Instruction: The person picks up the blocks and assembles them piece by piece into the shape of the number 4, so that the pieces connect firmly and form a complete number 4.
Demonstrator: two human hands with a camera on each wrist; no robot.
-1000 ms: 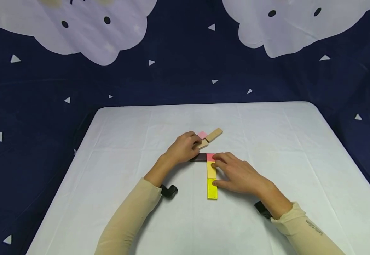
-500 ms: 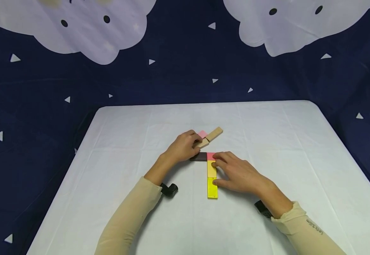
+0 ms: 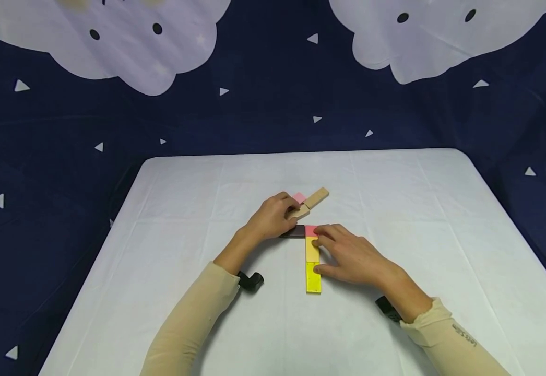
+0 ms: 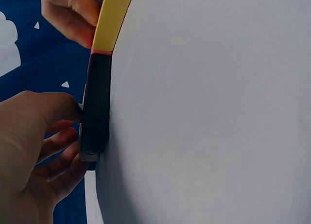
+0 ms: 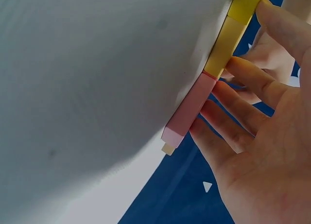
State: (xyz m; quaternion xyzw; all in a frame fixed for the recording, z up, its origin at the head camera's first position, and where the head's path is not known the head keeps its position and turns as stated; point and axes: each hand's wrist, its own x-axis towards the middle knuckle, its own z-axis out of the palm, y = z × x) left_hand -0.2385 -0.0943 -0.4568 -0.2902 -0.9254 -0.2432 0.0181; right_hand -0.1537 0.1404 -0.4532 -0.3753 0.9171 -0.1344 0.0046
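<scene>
Near the table's middle, a yellow block [image 3: 313,278], a paler yellow block [image 3: 312,249] and a pink block [image 3: 310,231] stand in a line. A dark brown block [image 3: 294,232] meets the pink one at its left end, making a corner. My left hand [image 3: 273,215] pinches a plain wooden block [image 3: 300,212] just behind the dark block, fingers curled over its left end. The thumb is close against the dark block [image 4: 97,102]. My right hand [image 3: 348,255] lies along the right side of the line, fingers spread, fingertips on the blocks [image 5: 226,44].
Behind the left hand lie a light pink block [image 3: 299,198] and another plain wooden block [image 3: 317,198], set at a slant. A white cloth covers the table [image 3: 184,188]. A dark blue curtain [image 3: 263,120] with clouds hangs behind it.
My left hand has shifted very slightly to the right, and the wooden block in it has moved the same way. The right hand and the line of blocks have stayed in place.
</scene>
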